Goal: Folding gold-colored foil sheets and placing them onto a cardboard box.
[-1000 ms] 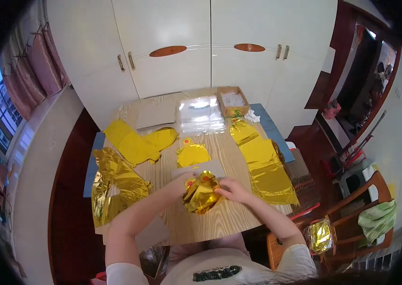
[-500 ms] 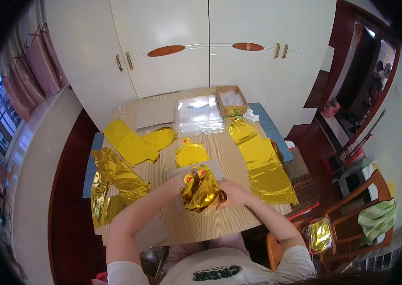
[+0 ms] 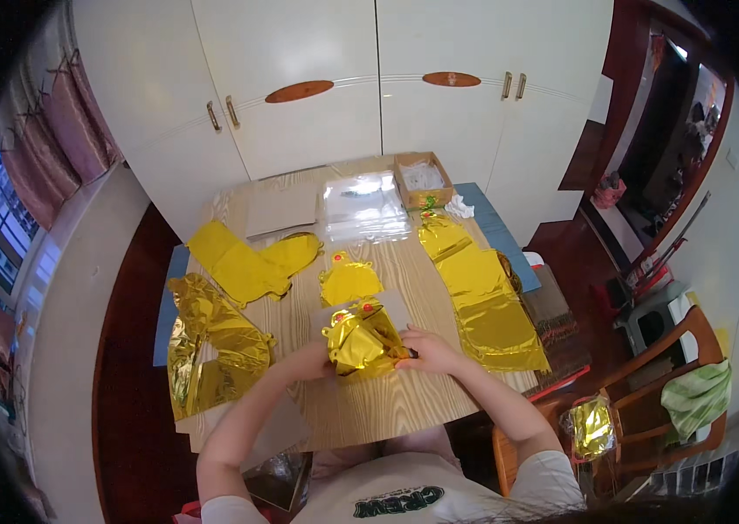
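Note:
Between my two hands is a shiny gold foil piece with red round spots on its upper edge, looking like a flat, uninflated balloon. My left hand is at its left edge, the fingers mostly hidden by the foil. My right hand is closed on the right edge, where a small dark bit shows at the fingertips. Beneath the foil is a pale grey board. Just beyond it, a similar gold foil piece with a red spot lies flat on the wood-grain table.
Gold foil pieces lie left, far left and right. Clear plastic sleeves, a grey board and a cardboard box stand at the back. A wooden chair is at the right.
The gold foil piece has tipped flatter and shifted slightly left over the board. My left hand has moved left and lower; my right hand remains at the right edge.

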Demonstrator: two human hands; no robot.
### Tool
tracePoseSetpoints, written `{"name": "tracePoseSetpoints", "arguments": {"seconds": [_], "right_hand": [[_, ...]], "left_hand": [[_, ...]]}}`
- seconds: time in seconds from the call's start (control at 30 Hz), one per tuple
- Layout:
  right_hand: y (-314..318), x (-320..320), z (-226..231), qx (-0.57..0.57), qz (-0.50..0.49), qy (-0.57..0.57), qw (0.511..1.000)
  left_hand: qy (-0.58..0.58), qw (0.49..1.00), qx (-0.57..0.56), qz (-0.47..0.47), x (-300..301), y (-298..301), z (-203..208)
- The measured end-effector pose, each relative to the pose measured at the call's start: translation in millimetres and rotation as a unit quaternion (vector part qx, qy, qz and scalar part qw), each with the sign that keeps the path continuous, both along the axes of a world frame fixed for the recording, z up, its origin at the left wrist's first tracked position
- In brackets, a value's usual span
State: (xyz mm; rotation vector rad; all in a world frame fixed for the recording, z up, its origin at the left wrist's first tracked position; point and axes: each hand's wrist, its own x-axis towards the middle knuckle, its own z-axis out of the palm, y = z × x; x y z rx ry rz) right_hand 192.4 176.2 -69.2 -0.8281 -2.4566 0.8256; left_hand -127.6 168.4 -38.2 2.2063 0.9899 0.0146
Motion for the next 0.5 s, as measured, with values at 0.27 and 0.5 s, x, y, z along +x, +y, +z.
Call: {"name": "tracePoseSetpoints", "arguments": {"seconds": [0.27, 0.5], "right_hand": [[-1.1, -0.9, -3.1, 0.029, -0.013, 0.036, 0.999], [-4.2, -5.9, 4.3, 0.031, -0.040, 0.017, 0.999]], "left_hand": [[-0.086, 0.978, 0.126, 0.141, 9.9, -61.3, 1.7], [-0.087, 0.949, 0.102, 0.284, 27.0, -63.9, -9.1]]}}
